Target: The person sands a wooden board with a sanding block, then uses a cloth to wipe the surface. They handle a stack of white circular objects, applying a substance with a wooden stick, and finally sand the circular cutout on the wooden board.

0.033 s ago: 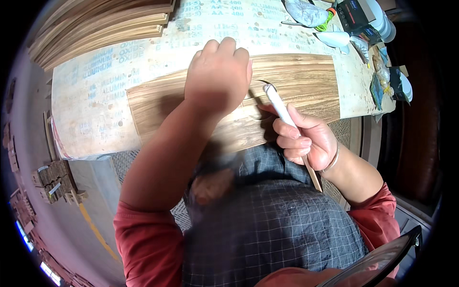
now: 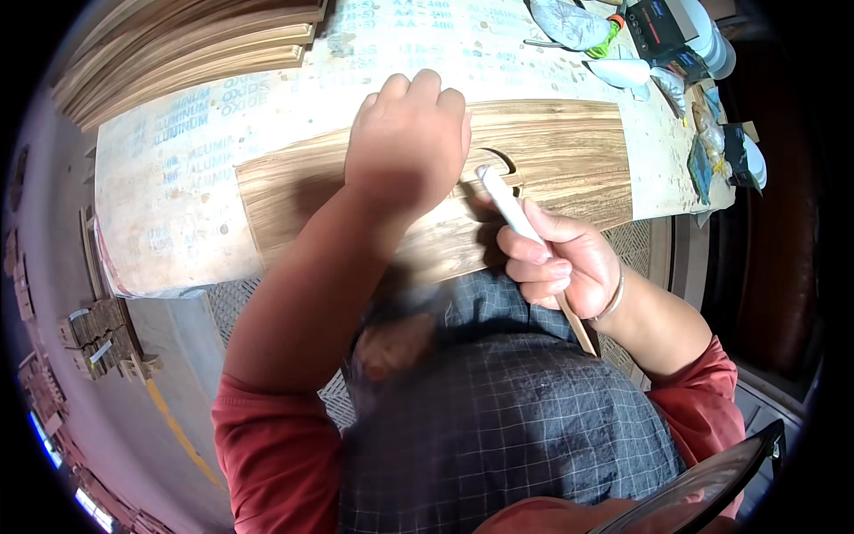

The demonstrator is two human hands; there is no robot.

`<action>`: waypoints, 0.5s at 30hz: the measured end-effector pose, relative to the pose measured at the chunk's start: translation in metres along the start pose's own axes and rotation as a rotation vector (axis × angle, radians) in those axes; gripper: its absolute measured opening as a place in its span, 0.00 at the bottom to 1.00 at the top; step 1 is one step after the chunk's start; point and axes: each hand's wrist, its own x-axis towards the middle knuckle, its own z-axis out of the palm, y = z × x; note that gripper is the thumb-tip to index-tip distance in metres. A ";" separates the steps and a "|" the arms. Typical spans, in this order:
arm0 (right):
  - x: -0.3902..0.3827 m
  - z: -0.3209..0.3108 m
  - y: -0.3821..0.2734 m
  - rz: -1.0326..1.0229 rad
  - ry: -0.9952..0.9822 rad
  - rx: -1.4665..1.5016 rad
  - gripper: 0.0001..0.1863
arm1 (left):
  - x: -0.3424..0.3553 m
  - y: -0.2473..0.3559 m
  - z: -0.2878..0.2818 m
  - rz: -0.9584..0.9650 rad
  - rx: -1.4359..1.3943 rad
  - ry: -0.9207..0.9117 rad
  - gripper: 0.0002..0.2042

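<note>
A long wooden board (image 2: 565,142) with dark streaked grain lies across the front of the table, and a curved cutout (image 2: 500,160) shows near its middle. My left hand (image 2: 405,147) rests on the board to the left of the cutout, its fingers bent over the far edge and their tips hidden. In my right hand (image 2: 569,262) is a thin wooden stick (image 2: 580,329) whose upper part is wrapped in white sandpaper (image 2: 504,206). The wrapped tip is at the cutout; whether it touches the wood I cannot tell.
Stacked wooden boards (image 2: 196,53) stand at the far left of the paper-covered table (image 2: 169,214). Toward the far right are a plastic bag (image 2: 569,22), a green and orange tool (image 2: 609,37), a dark box (image 2: 658,31) and white tubs (image 2: 712,44). Bundled wood pieces (image 2: 100,336) sit low at left.
My right hand has shifted slightly left, and the sandpaper tip has moved left and toward me, uncovering more of the curved cutout. My left hand and the board have stayed in place.
</note>
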 end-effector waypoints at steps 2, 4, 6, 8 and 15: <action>0.005 -0.002 0.001 0.030 0.012 0.031 0.14 | 0.000 -0.001 -0.001 -0.017 -0.033 -0.030 0.05; 0.009 0.001 0.002 0.051 -0.014 0.037 0.14 | -0.001 -0.001 -0.001 -0.001 -0.041 -0.002 0.04; 0.013 0.000 0.000 0.084 -0.028 0.030 0.14 | -0.001 -0.002 0.000 0.000 -0.029 0.001 0.04; 0.014 -0.003 -0.002 0.095 -0.006 0.012 0.13 | 0.000 -0.002 -0.001 -0.004 -0.032 -0.027 0.04; 0.004 0.029 -0.028 0.037 0.256 -1.073 0.15 | 0.000 -0.004 -0.001 0.007 -0.038 -0.027 0.05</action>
